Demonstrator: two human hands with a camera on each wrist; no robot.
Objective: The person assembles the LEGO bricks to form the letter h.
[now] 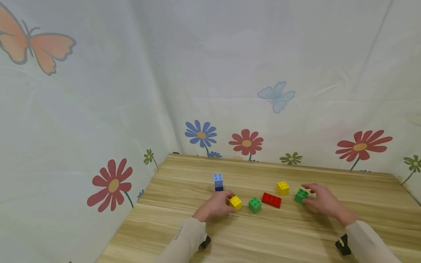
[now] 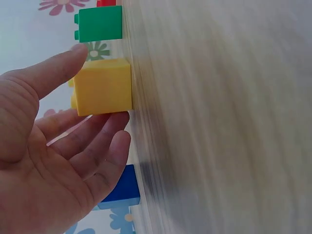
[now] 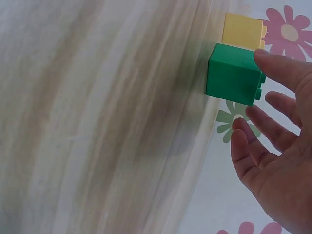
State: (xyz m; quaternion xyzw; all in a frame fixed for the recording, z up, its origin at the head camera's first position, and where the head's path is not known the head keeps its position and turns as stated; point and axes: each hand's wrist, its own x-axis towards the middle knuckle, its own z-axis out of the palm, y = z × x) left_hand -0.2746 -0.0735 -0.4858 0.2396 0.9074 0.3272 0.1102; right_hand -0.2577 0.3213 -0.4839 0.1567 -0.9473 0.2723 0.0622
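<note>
My left hand (image 1: 218, 204) is at a yellow brick (image 1: 235, 202), thumb on one side and loosely bent fingers on the other. In the left wrist view this yellow brick (image 2: 103, 87) stands on the table between the spread thumb and fingertips. My right hand (image 1: 322, 201) reaches around a green brick (image 1: 301, 196) from the right. Its thumb tip is right at a corner of the green brick (image 3: 233, 74) in the right wrist view, with the other fingers spread and slightly bent beside the studs.
Between the hands lie another green brick (image 1: 254, 205), a long red brick (image 1: 271, 200) and a second yellow brick (image 1: 282, 187). Behind my left hand a light blue brick (image 1: 218, 179) sits on a dark blue one (image 1: 219, 189). A flowered curtain (image 1: 223, 73) borders the wooden table (image 1: 263, 237).
</note>
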